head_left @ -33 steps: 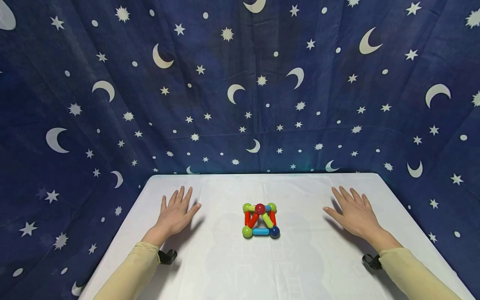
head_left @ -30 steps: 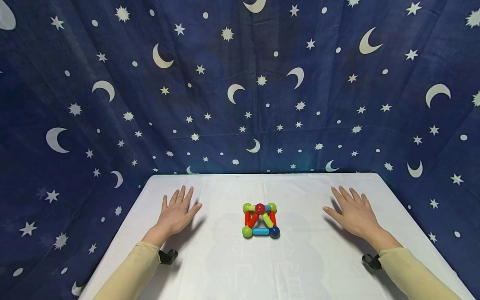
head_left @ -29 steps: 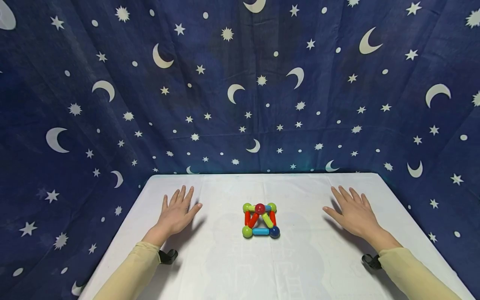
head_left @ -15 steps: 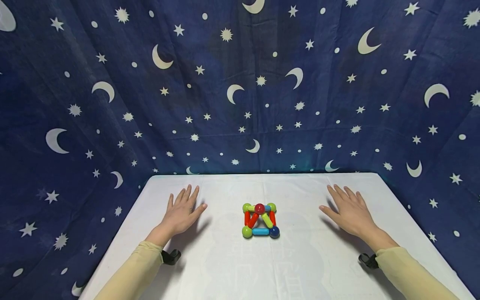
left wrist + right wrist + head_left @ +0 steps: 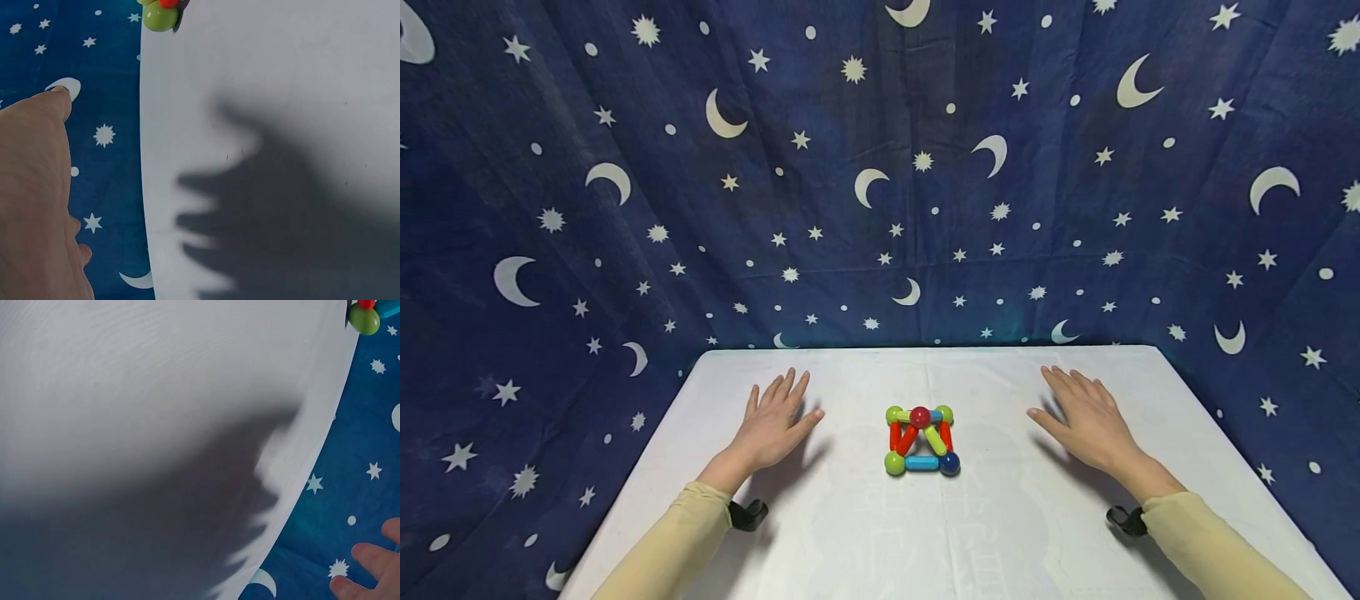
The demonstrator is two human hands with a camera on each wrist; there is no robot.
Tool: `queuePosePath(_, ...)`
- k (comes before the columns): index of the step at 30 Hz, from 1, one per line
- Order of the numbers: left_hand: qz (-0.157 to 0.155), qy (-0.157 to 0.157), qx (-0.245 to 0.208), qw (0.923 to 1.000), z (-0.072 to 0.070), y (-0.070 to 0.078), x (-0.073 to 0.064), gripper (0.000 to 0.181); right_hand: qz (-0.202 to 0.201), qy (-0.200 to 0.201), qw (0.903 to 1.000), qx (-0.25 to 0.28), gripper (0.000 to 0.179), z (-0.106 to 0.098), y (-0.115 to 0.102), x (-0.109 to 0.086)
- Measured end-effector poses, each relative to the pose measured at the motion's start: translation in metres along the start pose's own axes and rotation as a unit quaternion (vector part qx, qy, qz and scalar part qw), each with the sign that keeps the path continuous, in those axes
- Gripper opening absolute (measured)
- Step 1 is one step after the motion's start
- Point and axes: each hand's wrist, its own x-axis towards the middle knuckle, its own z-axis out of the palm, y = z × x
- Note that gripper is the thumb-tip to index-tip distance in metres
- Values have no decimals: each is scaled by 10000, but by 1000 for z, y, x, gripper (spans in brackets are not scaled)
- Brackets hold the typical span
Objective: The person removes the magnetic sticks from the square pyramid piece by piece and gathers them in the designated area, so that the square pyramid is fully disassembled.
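Observation:
Near the middle of the table stands a small frame of magnetic balls and rods [image 5: 921, 463], with green balls, a dark blue ball, and red, blue and yellow-green rods. A red ball [image 5: 920, 417] tops it where slanting rods meet. To its left, my left hand [image 5: 769, 432] hovers over the table with fingers spread and nothing held. On the other side my right hand [image 5: 1088, 423] hovers likewise, thumb pointing inward. Both stay apart from the frame. Only a green ball [image 5: 160, 17] and bits of rod show in the left wrist view; the right wrist view catches another green ball [image 5: 364, 320].
A white-covered table [image 5: 880, 542] carries the frame. Behind and at both sides hangs a dark blue cloth [image 5: 820, 183] with moons and stars. Black straps [image 5: 748, 515] sit at the wrists below beige sleeves. Hand shadows fall on the tabletop.
Both hands have drifted a little inward, the left one to the right and the right one to the left. The ball-and-rod frame has stayed in place.

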Motion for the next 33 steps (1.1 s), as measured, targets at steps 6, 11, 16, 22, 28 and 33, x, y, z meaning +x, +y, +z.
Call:
queuePosePath(6,144,26,-103,9998,-1,7,0,81,-96,57,9998,135,86,2,-9,3)
queuePosePath(11,273,73,-241,9993,-2,14,0,78,-187,121,9993,289,83,4,-15,5)
queuePosePath(16,374,112,-376,9985,1,21,1,76,-289,215,9980,515,78,6,-20,6)
queuePosePath(22,431,-36,-595,9973,7,28,3,76,-428,254,9947,895,72,9,-29,9)
queuePosePath(28,480,-113,-987,9939,11,37,3,76,-378,83,9930,1119,73,10,-40,13)
queuePosePath(33,335,-117,-1358,9901,16,46,4,76,-304,73,9903,1355,70,13,-48,15)
